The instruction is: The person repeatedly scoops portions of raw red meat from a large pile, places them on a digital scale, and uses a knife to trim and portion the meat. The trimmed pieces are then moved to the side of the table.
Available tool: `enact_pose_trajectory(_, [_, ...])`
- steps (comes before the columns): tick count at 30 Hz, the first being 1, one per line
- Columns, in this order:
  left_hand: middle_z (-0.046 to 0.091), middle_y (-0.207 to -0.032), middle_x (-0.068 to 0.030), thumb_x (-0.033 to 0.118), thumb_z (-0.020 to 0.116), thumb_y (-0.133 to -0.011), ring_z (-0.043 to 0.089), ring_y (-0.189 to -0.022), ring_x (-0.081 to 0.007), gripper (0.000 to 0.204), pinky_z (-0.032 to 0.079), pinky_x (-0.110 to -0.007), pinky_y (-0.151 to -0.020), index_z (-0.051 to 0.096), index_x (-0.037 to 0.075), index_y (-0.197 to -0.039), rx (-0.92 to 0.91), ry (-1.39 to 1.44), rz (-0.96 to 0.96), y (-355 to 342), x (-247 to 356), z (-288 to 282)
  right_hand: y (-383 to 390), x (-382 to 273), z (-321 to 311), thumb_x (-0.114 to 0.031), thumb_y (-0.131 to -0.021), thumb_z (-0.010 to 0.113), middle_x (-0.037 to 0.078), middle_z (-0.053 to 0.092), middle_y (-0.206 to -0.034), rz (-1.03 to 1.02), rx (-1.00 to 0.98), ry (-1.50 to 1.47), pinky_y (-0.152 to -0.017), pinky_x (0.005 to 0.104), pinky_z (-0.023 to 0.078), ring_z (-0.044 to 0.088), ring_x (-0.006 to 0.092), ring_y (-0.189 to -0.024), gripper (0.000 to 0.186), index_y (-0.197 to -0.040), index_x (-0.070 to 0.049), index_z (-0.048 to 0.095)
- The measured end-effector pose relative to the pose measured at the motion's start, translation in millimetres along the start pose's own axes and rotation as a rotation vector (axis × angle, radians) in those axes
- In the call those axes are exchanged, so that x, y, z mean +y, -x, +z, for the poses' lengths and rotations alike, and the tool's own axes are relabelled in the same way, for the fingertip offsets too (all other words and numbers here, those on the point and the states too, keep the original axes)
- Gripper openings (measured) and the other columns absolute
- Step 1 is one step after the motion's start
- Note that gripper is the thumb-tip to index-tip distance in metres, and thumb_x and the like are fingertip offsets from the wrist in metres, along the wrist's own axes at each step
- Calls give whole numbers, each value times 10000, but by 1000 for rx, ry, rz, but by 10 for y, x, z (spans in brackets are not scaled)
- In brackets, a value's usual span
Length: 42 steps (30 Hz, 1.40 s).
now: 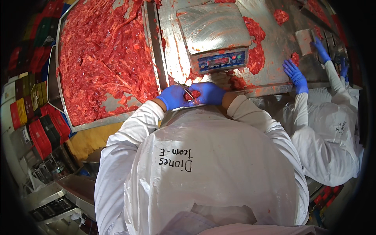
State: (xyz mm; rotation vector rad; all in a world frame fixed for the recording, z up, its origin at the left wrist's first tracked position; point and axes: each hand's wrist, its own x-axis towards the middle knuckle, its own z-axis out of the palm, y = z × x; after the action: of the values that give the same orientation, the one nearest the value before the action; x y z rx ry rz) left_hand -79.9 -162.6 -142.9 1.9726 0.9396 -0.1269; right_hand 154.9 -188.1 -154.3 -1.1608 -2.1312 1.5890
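Both my hands wear blue gloves and meet close to my apron at the table's front edge. A small lump of red meat (192, 95) sits between them. My left hand (172, 97) is closed against its left side, and my right hand (210, 94) curls around it from the right. A slim metal tool (187, 90) lies across the lump at the fingertips; its kind and which hand grips it I cannot tell. Just left of my hands is a large metal tray (102, 120) heaped with red meat trimmings (105, 58).
A steel scale (213, 29) with a lit display stands ahead. Meat scraps (255, 45) lie beside it on the metal table (270, 58). At right, a co-worker's gloved hand (296, 76) rests on the table near a pale block (305, 41). Coloured crates (41, 133) stand far left.
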Motion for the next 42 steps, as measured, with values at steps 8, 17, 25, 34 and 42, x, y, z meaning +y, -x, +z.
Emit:
enact_pose_trajectory(8, [711,-877,2,-41,733,-736,637,-785,-86,380,531,-262,-707,730,24,-1110,-71,728,-51,-210,16,-518,267,-277,-678,-419,-899,787,53,703,-944,274,30,-439,-820,342,520,645,179,-852,453,-1157,-56,705])
enact_pose_trajectory(17, [733,-1042,-74,78,780,-796,698,-914,-154,451,568,-302,-855,677,13,-1230,297,1336,410,-463,1222,-1795,67,-444,-1788,-445,-1045,604,5,621,-1213,-160,407,-1249,-841,296,523,598,107,-1050,494,-1411,-114,574])
enact_pose_trajectory(25, [738,-1148,-87,142,768,-903,693,-984,-146,376,557,-281,-865,713,65,-1266,681,207,100,-763,664,-1907,319,-695,-1872,-314,-978,743,130,708,-1204,-168,905,-822,-909,334,543,681,194,-1074,529,-1338,40,584])
enact_pose_trajectory(34, [726,-1201,-208,250,782,-859,717,-1074,-304,634,563,-406,-938,592,8,-1413,638,140,-492,258,-464,-716,-86,69,-1903,-398,-901,826,152,695,-1146,229,1137,-60,-948,328,521,653,184,-1057,670,-1302,80,583])
enact_pose_trajectory(42, [738,-1166,-185,194,790,-845,733,-1007,-266,672,576,-381,-886,552,-32,-1431,460,228,-518,459,-421,-528,-526,-315,-1470,-240,-940,801,99,653,-1143,157,921,-255,-944,324,562,642,162,-1053,575,-1346,67,533])
